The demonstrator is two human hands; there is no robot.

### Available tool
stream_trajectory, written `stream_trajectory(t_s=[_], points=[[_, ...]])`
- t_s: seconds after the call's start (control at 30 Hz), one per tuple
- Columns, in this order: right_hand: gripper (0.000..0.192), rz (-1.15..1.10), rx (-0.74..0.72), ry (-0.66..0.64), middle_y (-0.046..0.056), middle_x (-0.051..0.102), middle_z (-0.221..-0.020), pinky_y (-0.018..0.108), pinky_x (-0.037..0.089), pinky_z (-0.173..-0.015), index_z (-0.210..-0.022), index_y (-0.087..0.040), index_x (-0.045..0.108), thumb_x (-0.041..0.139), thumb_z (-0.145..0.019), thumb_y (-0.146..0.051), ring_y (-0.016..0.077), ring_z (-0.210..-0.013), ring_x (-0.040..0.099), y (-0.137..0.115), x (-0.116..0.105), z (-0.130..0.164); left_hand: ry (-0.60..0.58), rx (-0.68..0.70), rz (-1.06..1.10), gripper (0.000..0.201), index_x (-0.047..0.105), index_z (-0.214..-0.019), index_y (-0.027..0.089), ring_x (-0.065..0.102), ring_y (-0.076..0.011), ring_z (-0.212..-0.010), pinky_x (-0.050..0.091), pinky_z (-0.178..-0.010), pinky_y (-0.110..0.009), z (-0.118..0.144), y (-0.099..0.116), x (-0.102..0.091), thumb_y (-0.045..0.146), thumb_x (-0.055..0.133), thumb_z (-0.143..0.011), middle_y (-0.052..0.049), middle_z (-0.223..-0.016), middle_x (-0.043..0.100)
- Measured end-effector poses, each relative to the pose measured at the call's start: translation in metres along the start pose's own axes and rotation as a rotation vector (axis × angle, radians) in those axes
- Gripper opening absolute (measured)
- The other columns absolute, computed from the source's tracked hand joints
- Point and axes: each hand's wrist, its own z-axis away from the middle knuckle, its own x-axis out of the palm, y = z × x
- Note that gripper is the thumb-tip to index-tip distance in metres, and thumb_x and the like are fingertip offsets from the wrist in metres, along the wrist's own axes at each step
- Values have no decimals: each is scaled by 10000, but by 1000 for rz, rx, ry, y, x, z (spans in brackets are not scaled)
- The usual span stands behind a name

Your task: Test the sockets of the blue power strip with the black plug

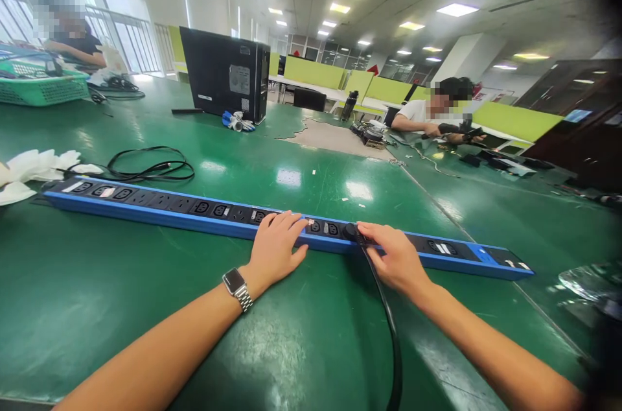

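A long blue and black power strip (160,211) with several sockets lies slantwise across the green table. My left hand (278,246), with a watch (236,284) on its wrist, rests open over the strip's middle, fingers spread on its top. Just to the right, my right hand (396,258) grips a black power plug (350,231) between thumb and fingers. The plug stands at a socket of the strip; how deep it sits I cannot tell. Its thick black cable (389,320) drops toward the table's near edge.
Behind the strip lies a coiled black cable (150,168). A black computer case (223,70) stands farther back, with gloves (238,121) before it. At left are a green basket (43,88) and a seated person (72,41). Another person (432,114) works at the right.
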Motion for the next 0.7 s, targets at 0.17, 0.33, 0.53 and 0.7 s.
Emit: stream_trajectory(t_s=[0.17,0.33,0.53,0.7], points=[[259,3,315,-398,16,748,-790,289,487,-662,-786,-222,741,495,-790,-304,192,-728,664,-7,-18,-57,-13,-5,24,421,557,-1255,237,520,-275,-1265,360,-1067,-483,1,-1,-3,282,618,-841,-64,-1323,618],[471,144,535,-582,103,736,-841,299,446,-642,-779,-171,731,417,-897,-501,227,-755,662,-26,20,-99,4,9,46,392,557,-1241,222,559,-256,-1216,405,-1049,-440,1,-8,-7,253,594,-852,-74,-1241,657],[524,107,489,-706,123,743,-909,288,461,-713,-771,-173,752,410,-910,-545,235,-842,679,-28,35,-100,20,-24,-39,290,601,-1154,208,584,-252,-1148,421,-985,-434,-5,-15,-14,369,531,-923,-81,-1174,679],[615,142,502,-740,174,732,-896,310,466,-720,-768,-136,748,359,-912,-591,270,-858,683,-28,33,-102,31,-132,-178,396,630,-1111,159,569,-316,-1155,335,-1042,-527,-11,-23,-17,480,471,-941,-145,-1152,682]])
